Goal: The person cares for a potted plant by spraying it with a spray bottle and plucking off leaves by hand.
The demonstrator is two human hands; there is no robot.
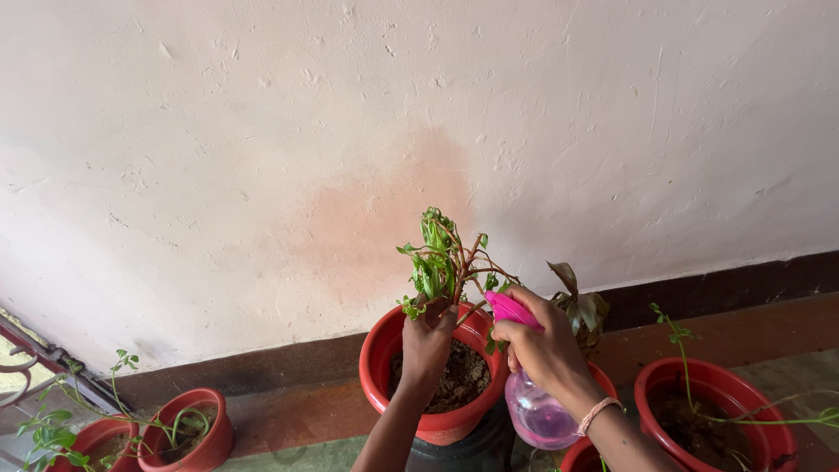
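The left hand [426,343] is closed around the lower stems of a small green-leaved plant with reddish stalks [441,262], which grows from dark soil in a round red plastic pot [384,367] standing against the pale plastered wall [262,131]. Just to the right of that pot, the right hand [546,350] is wrapped around a clear pinkish plastic spray bottle with a bright pink trigger head [511,308], its nozzle almost touching the stalks. Further right of the pot stands another red pot with a thin trailing shoot [699,385], and well to its left sit two smaller red pots with sparse green sprigs [188,433].
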